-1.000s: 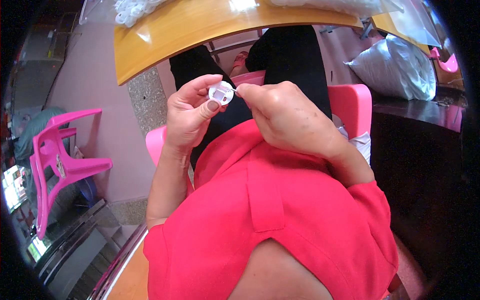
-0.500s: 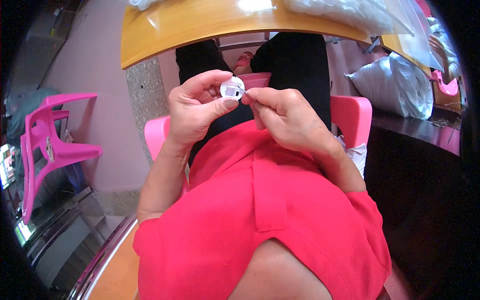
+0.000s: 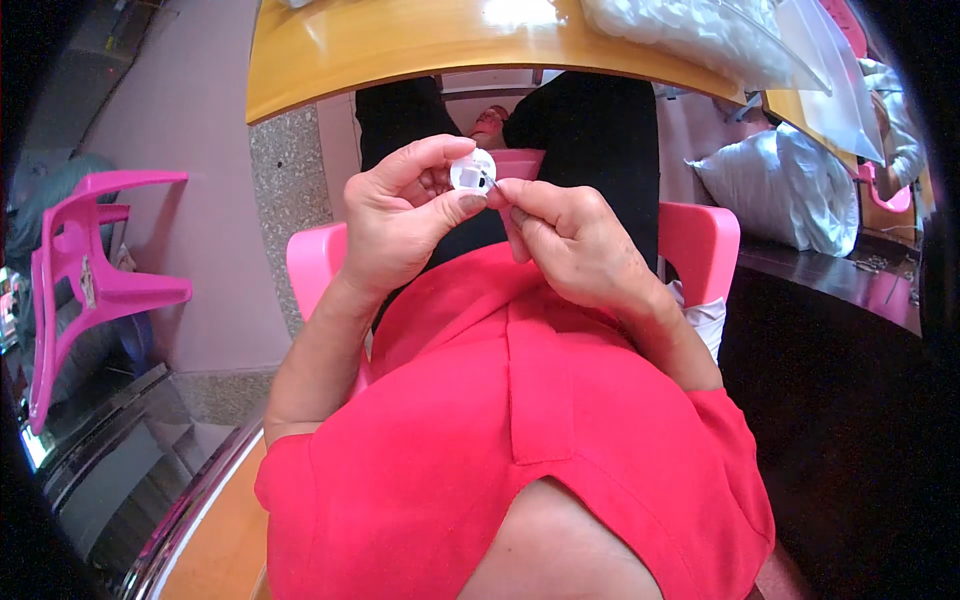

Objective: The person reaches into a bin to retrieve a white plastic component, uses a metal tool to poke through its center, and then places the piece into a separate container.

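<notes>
My left hand (image 3: 400,225) pinches a small white round plastic piece (image 3: 469,172) by its rim, between thumb and fingers. A squarish recess and a small dark slot show on its face. My right hand (image 3: 580,235) has thumb and forefinger pressed together around something thin and dark, whose tip reaches the slot side of the piece. What that thin thing is cannot be made out, as the fingers cover most of it. Both hands are held up over my lap, and a pink plastic container (image 3: 522,162) stands below and beyond them, between my legs.
Ahead runs the edge of a yellow wooden table (image 3: 400,55), bearing a clear bag of white pieces (image 3: 690,35). A full white sack (image 3: 785,190) stands at right, near another person's arm (image 3: 905,125). A pink chair (image 3: 110,285) is at left; pink armrests (image 3: 705,250) flank me.
The white piece and both hands sit slightly further right in the picture, and the surroundings have shifted a little too. The grip of both hands looks the same.
</notes>
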`<state>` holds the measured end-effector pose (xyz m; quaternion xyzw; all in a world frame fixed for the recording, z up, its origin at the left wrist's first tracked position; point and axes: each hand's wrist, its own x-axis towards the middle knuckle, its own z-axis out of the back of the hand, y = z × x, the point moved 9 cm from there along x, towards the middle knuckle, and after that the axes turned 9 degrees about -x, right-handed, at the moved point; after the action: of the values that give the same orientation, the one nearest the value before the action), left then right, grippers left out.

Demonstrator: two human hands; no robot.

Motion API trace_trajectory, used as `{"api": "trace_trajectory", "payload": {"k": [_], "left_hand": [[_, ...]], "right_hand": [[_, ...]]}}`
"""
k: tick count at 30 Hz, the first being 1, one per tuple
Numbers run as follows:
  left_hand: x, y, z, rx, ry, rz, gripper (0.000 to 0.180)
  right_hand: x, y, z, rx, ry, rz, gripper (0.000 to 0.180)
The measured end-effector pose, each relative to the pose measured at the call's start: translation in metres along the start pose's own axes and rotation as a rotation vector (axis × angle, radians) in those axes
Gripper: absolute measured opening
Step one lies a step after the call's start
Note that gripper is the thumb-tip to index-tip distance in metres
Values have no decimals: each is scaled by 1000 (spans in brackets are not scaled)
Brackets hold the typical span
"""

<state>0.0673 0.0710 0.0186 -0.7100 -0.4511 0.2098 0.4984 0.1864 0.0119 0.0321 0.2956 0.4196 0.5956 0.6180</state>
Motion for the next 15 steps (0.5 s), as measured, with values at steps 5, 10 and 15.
{"api": "trace_trajectory", "payload": {"k": [5,10,15], "left_hand": [[-1,0,1,0,-7,7,36],[-2,-3,-2,74,3,5,36],[-1,-9,-8,352,93,-172,35]], "right_hand": [[0,6,0,-18,-16,44,21],[-3,13,-2,-158,21,118,19],[-4,20,-1,-389,72,132,17]]}}
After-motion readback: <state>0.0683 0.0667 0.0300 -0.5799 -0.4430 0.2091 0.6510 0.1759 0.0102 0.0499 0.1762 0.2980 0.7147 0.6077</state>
